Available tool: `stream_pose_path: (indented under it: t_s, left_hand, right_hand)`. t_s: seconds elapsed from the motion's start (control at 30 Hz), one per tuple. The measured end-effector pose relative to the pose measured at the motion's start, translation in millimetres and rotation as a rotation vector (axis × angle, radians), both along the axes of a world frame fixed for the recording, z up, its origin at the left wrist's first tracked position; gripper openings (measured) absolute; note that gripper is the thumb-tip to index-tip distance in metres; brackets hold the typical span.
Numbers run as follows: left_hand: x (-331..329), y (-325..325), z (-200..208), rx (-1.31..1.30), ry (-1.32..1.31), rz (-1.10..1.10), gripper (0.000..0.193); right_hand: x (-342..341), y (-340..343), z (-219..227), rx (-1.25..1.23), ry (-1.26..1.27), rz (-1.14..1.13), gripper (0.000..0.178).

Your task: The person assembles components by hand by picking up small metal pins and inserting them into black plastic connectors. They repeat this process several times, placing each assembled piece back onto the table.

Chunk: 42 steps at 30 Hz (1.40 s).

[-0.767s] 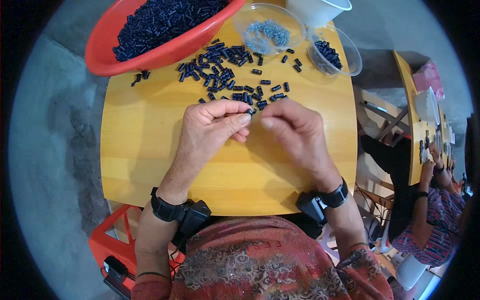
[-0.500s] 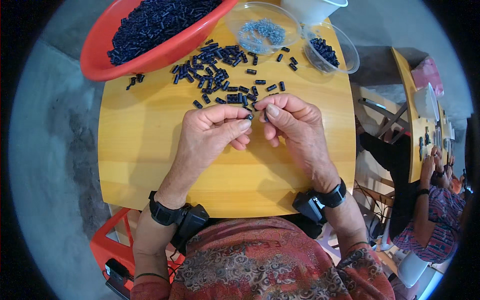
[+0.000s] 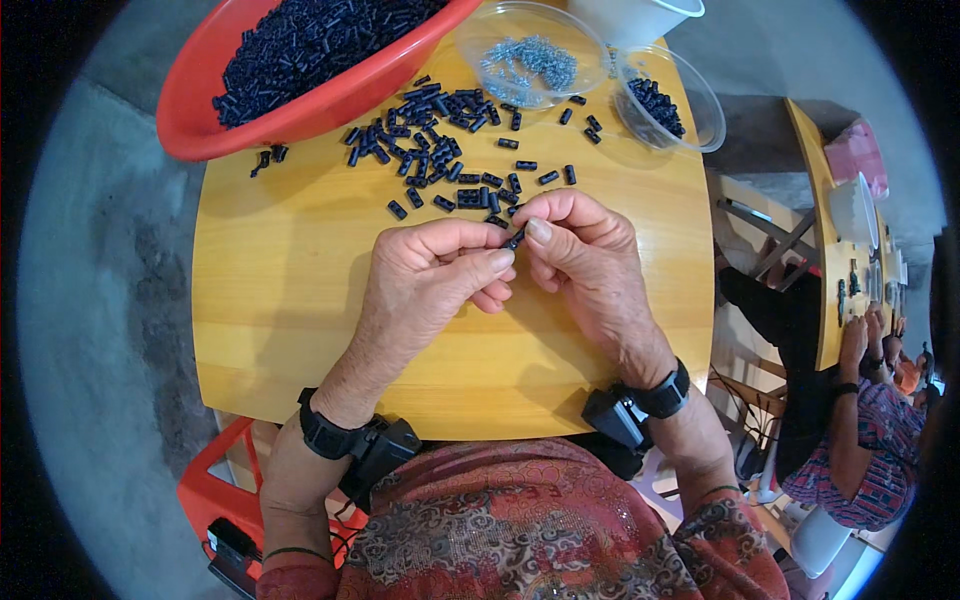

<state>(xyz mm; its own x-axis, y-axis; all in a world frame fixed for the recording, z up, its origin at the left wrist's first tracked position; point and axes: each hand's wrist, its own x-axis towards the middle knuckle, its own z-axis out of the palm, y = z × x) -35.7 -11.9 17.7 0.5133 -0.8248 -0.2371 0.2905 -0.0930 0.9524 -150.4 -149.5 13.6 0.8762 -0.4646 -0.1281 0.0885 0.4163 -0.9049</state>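
Head view: fingers (image 3: 462,232) of left hand (image 3: 420,275) and right hand (image 3: 608,272) pinch small black part (image 3: 514,240) between them; one piece or two, unclear. Loose black pieces (image 3: 444,148) on desk (image 3: 450,370) at 11 o'clock, red basin (image 3: 190,115) at 10, clear tub (image 3: 592,62) at 12.

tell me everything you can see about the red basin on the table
The red basin is wide, with a smooth curved rim, and looks like plastic. Inside is a large heap of small black pieces. It stands at the far left of the yellow table, reaching past its left edge in this view. The picture's top cuts off its far side; whether it sits level is hard to tell. Neither the left hand nor the right hand touches it.
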Motion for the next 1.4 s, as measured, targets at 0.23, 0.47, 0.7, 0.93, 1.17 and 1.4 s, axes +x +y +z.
stream_pose_path:
  t_s: [0.23,0.47,0.7,0.93,1.17,1.4]
  left_hand:
    - [2,1,-2,-0.025,0.051,-0.022,0.018]
    - [-2,-1,-1,-0.005,0.036,-0.03,0.018]
    - [-4,-2,-3,-0.021,0.04,-0.009,0.019]
    - [-7,-2,-7,-0.057,0.113,0.026,0.019]
    - [-8,-2,-11,-0.086,0.083,0.064,0.019]
    - [-7,0,-13,-0.097,0.135,0.096,0.019]
  right_hand:
    - [0,-2,1,-0.181,0.016,-0.021,0.009]
    - [1,0,-1,-0.55,0.038,-0.104,0.008]
    - [2,-2,-6,-0.761,0.027,-0.146,0.007]
    - [7,3,-12,-0.832,-0.014,-0.24,0.005]
    - [8,5,-17,-0.826,-0.031,-0.227,0.006]
    - [10,6,-13,-0.944,-0.135,-0.197,0.004]
